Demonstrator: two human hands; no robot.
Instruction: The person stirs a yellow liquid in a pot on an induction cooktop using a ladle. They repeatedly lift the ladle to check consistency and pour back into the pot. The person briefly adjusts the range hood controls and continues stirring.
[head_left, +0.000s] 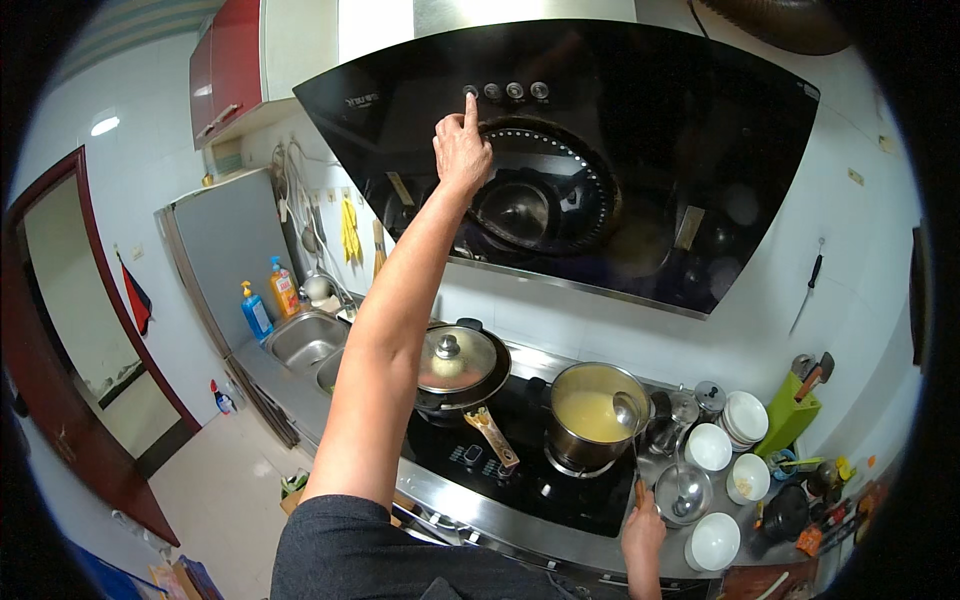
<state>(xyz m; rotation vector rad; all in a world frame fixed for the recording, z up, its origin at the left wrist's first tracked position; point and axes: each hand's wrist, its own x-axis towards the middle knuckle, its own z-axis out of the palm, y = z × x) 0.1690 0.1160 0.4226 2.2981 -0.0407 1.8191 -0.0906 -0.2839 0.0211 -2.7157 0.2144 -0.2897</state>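
My left hand (463, 150) is raised to the black glass range hood (637, 150), its index finger on the leftmost of several round buttons. Low at the right, my right hand (643, 529) grips the wooden handle of a metal ladle (626, 409). The ladle's bowl is inside a steel pot (564, 435) of yellow liquid, near the right inner wall. That pot stands on the right burner of the black gas stove (540, 502). On the left burner is a dark pan (502, 375) with a glass lid (465, 352), partly behind my left arm.
Several white bowls (712, 541) and a round metal lid (683, 493) lie right of the stove. A green knife block (787, 420) stands behind them. A steel sink (307, 341), soap bottles (257, 315) and a grey refrigerator (232, 247) are at the left.
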